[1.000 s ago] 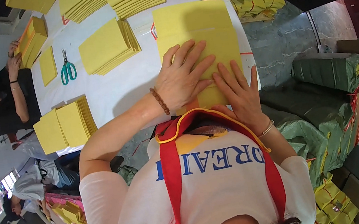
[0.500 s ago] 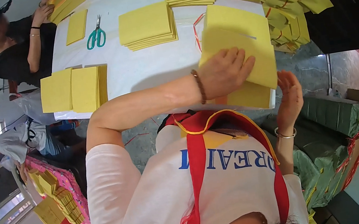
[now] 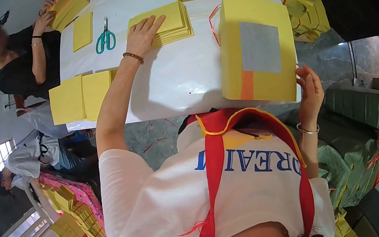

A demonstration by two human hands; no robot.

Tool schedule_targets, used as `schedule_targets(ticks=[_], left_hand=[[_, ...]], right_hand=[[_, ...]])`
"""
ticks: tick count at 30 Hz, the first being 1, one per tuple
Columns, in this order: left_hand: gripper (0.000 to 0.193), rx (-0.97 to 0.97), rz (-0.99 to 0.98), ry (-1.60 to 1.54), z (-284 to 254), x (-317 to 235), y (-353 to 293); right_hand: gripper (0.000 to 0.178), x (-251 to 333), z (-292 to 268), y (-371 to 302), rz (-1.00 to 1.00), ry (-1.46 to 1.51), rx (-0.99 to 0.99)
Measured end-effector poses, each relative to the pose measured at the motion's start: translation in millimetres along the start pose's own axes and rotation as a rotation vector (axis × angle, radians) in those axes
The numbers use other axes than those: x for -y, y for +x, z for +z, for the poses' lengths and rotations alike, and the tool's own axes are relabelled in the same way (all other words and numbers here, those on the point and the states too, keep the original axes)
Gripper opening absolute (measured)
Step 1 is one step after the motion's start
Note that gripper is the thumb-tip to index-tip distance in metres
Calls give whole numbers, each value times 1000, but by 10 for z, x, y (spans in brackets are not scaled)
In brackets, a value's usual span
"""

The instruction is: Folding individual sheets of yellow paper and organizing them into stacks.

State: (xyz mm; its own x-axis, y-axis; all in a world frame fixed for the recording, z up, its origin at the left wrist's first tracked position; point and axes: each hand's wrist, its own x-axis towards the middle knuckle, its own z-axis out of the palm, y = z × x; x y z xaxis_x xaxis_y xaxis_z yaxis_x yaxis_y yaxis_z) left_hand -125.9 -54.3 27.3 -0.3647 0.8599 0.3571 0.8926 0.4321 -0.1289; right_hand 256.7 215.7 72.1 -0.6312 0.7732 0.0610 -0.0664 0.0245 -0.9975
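Note:
My left hand [image 3: 144, 34], with a beaded bracelet at the wrist, lies with fingers stretched over the top of a stack of folded yellow paper [image 3: 172, 16] in the middle of the table. Near the table's right corner is a thick yellow paper pack [image 3: 252, 16] with a grey rectangle [image 3: 260, 47] and an orange strip [image 3: 247, 84] on its top. Beside that pack's right edge, my right hand [image 3: 311, 87] holds nothing visible, its fingers loosely bent and apart. Whether its fingertips touch the pack, I cannot tell. Red string [image 3: 214, 25] lies along the pack's left side.
Green-handled scissors [image 3: 105, 40] lie left of the middle stack on the white-covered table [image 3: 165, 87]. More yellow stacks [image 3: 81, 98] sit at left and along the far side. A co-worker [image 3: 16, 59] handles a yellow pack at far left. Green wrapped bundles [image 3: 356, 107] stand at right.
My left hand has left the right-hand pack and reached across to the middle stack. The pack's top now shows its grey rectangle and orange strip. My right hand stays beside it.

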Motion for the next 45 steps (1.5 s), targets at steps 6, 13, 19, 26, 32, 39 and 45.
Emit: schedule_targets(ticks=[6,13,19,26,32,39,45], left_hand=[[59,73,22,-6,52,55,56],[52,197,48,-112,86,50,3],[47,66,14,-118,132,-87,-17],[44,-26,-62,-49,323,-239,-131],[47,41,-45,-83,262,-164,-109],[46,2,-1,105,-91,-236,61],[45,-51,228,-477,-912,-1457,228]], right_hand=[[27,-17,22,-48,27,-39,-25],[25,13,69,-77,-13,-86,-20],[26,5,69,-106,-7,-121,-24],[26,30,106,-106,29,-110,-44],[24,27,99,-67,-40,-121,19],[24,189,165,-21,-317,-476,168],[15,164,154,12,-310,-592,225]])
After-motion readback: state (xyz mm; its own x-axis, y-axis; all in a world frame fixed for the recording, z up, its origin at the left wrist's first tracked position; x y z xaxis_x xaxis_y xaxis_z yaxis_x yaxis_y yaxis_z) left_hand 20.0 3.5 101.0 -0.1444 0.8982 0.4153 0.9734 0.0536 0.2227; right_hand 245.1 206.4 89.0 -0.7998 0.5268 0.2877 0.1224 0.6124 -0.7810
